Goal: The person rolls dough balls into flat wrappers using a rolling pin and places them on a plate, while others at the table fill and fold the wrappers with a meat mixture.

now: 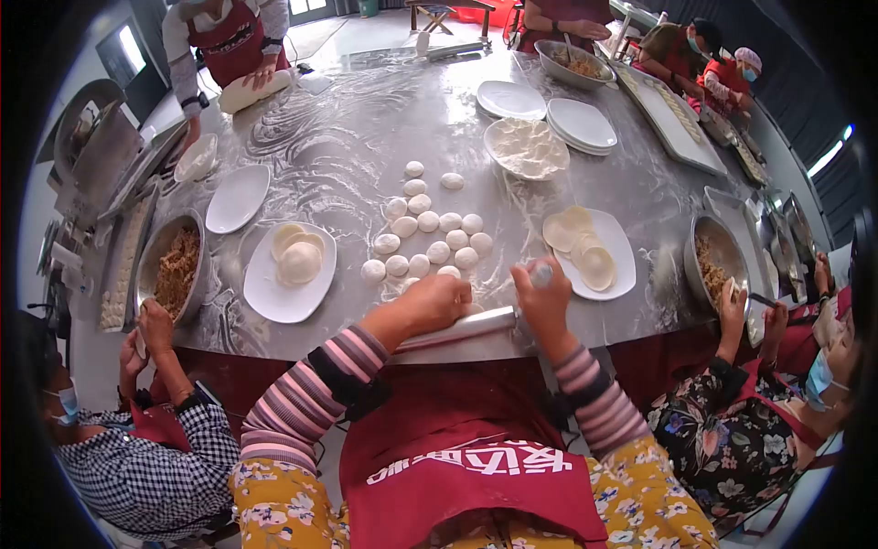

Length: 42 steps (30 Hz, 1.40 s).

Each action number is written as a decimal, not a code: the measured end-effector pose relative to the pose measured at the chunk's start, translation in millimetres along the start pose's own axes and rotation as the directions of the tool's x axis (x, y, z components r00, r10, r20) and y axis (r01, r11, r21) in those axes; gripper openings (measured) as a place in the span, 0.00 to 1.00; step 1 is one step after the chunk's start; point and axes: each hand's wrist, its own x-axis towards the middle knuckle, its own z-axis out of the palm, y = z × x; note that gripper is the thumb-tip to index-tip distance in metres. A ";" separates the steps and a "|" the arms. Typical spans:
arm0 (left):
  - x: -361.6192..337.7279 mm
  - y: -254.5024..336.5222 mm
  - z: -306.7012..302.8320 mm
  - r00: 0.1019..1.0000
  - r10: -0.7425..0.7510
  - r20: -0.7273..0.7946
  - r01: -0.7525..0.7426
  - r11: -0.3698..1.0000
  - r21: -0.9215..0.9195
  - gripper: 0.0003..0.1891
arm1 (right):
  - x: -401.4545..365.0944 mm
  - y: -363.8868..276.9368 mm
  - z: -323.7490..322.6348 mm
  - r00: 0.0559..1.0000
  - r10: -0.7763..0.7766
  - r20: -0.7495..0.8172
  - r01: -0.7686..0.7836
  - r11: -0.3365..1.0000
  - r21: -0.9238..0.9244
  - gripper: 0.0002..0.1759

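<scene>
My left hand (pixel 437 302) is closed with its fingers curled down, just in front of the dough balls (pixel 428 220); whatever it pinches is hidden. A shiny metal rolling pin (pixel 471 327) lies slantwise near the table's front edge, under my left wrist and reaching toward my right hand (pixel 543 297). That hand is closed, with grey metal showing between its fingers. Dough wrappers (pixel 585 247) overlap on a white plate (pixel 624 261) beyond my right hand. More round wrappers (pixel 299 260) sit on another plate (pixel 265 291) to the left.
A bowl of flour (pixel 528 146) stands past the dough balls, beside stacked white plates (pixel 582 123). Filling bowls (pixel 179 267) (pixel 716 261) flank me, each with a co-worker handling dough. Across the floury table (pixel 366 119), a person presses a dough roll (pixel 255 91).
</scene>
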 end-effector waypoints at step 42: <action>2.9 0.5 8.2 0.994 -0.088 -0.064 0.087 0.996 -0.016 0.08 | -16.4 -6.3 -13.7 0.996 -0.086 -0.036 0.081 0.990 -0.114 0.14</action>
